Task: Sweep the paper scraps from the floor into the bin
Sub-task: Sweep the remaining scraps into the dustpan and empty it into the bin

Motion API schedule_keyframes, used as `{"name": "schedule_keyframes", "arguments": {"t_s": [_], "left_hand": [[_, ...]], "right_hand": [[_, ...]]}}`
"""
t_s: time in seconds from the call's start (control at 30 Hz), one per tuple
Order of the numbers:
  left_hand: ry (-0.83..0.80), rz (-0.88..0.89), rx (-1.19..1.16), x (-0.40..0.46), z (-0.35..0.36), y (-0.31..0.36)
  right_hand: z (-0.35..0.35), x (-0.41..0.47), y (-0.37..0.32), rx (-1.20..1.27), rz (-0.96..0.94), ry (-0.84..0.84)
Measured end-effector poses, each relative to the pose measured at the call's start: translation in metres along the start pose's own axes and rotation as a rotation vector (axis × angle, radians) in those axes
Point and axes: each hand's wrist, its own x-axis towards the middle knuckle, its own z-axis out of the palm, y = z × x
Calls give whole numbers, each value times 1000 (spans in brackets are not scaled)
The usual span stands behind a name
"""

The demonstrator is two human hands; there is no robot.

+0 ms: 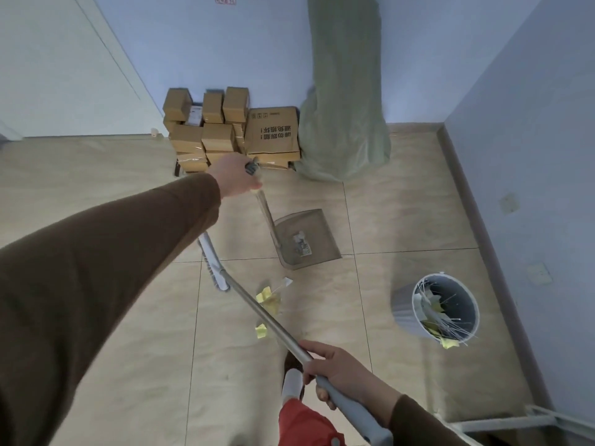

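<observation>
Paper scraps (269, 300) beside broom (215, 262) — broom head half behind left sleeve (96, 284)

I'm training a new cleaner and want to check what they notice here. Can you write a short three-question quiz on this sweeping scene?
1. True or false: the dustpan already has some scraps in it.
2. Which hand grips the broom handle? A) left B) right C) neither
3. Fill in: the yellow scraps on the floor lie between the dustpan and the person's ____.

Key
1. True: a few pale scraps lie in the pan.
2. B: the right hand grips it, while the left hand holds the dustpan's upright handle.
3. Feet. The bin, off to the right, already holds paper.
</observation>
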Motion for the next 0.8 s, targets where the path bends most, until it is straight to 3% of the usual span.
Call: {"name": "schedule_keyframes", "arguments": {"t_s": [0.13, 0.27, 0.43, 0.63, 0.8], "left_hand": [[133, -16, -104, -57, -52, -37], [266, -20, -144, -130, -77, -85], [361, -87, -234, -233, -78, -154], [410, -147, -170, -357, -43, -215], [281, -176, -36, -420, 5, -241]], "right_hand": [[19, 2, 3, -271, -94, 85], [29, 9, 24, -732, -216, 225], [32, 17, 69, -1164, -178, 409], [43, 11, 128, -1012, -123, 561], [52, -1, 152, -691, -145, 606]]}}
